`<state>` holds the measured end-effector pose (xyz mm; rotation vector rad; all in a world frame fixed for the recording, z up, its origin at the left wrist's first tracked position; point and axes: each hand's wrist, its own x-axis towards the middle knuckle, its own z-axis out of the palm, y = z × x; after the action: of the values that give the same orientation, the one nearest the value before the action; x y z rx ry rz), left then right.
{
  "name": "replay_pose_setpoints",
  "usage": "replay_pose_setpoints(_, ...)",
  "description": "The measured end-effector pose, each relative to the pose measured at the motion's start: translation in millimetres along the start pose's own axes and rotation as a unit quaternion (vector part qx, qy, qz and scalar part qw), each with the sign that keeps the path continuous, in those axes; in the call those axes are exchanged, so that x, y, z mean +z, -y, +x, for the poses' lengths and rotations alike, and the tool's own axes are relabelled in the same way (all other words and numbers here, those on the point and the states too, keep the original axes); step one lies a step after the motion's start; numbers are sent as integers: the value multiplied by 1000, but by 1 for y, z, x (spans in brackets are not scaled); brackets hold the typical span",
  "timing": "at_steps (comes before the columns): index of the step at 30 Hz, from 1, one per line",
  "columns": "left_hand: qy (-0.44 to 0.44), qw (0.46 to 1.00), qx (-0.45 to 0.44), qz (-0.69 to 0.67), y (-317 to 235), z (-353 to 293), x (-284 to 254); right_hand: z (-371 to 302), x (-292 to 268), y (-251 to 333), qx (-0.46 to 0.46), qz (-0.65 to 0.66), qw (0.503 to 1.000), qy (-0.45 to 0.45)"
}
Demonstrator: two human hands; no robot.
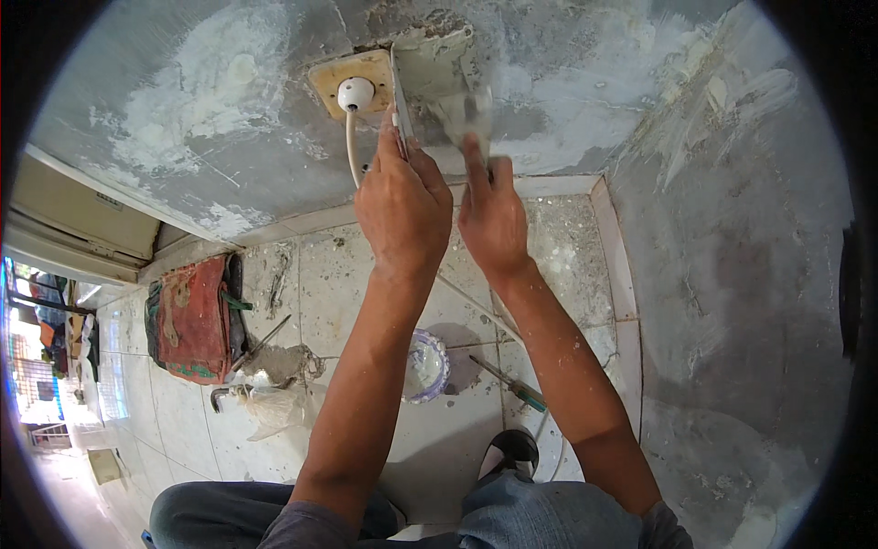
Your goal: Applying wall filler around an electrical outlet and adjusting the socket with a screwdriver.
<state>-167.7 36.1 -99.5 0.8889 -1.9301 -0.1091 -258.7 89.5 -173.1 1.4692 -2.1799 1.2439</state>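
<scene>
My left hand (402, 206) is closed on a thin, flat scraper (401, 101), seen nearly edge-on and upright against the grey wall. Its long edge runs along the right side of a yellowed wall plate (376, 71) with a round white cover (355, 93). Out of the cover a white cable (351, 146) hangs down past my left fingers. My right hand (494, 220) grips a putty knife (468, 114), blurred by motion, whose blade is against a patch of pale wet filler (434, 59) on the wall just right of the scraper.
Between my forearms a round tub (427, 366) of white paste stands on the tiled floor, near a screwdriver (514, 384). Further left lie a worn red bag (194, 316) and a clear plastic bag (283, 412). A second wall (732, 274) closes off the right side.
</scene>
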Motion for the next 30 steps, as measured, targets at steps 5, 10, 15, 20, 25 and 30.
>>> replay_pose_setpoints(5, 6, 1000, -10, -8, -2, -2, 1, -26, -3, -13, -19, -2, 1000, -22)
replay_pose_setpoints(10, -2, 1000, -15, -3, -2, -1, 0, 27, -28, 17, -52, -2, 996, -78)
replay_pose_setpoints(15, 26, 999, -23, 10, -6, 0, -1, -17, -7, -18, 5, -30, 999, -15)
replay_pose_setpoints(20, -10, 1000, 3, -2, -1, 1, 2, -26, -21, -10, 34, 14, 999, 10)
replay_pose_setpoints(25, 3, 1000, -17, 11, -1, 1, -2, 22, -28, 4, -54, -4, 997, -62)
replay_pose_setpoints(30, 4, 1000, -2, 2, -4, 0, 2, -14, -11, -12, 25, -26, 999, 13)
